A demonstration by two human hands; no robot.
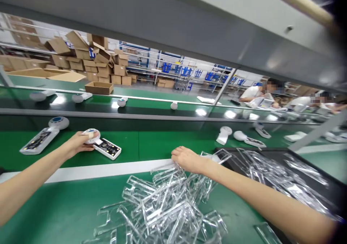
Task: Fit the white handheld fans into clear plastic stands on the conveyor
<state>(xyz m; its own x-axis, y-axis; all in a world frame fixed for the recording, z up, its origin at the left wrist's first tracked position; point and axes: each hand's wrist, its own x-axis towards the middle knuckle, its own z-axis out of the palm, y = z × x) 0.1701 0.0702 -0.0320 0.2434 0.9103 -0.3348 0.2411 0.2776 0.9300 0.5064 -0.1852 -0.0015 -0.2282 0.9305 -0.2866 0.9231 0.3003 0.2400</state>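
- A grey overhead beam (173, 27) spans your view; its lower edge sits above the whole line.
- Your green worktable (67, 197) fills the foreground, with bare surface on the left to move over.
- Beyond it runs a green belt (153, 143), leaving you an open stretch between your two hands; a white strip (92, 171) marks its near edge.
- At your right, a black tray (279, 153) holds loose clear plastic covers.
- A tangled heap of clear plastic covers (173, 204) lies before you, reaching the white strip.
- Your right hand (187, 159) is at the heap's far edge, fingers bent; you cannot tell whether it has hold of a cover.
- Your left hand (81, 142) has thumb and fingers closed around the round head of a white device (108, 149), over the belt; its black circuit board faces up.
- A similar device (40, 139) lies left of it on the belt.
- Blue markings on that device's head are too small to read.
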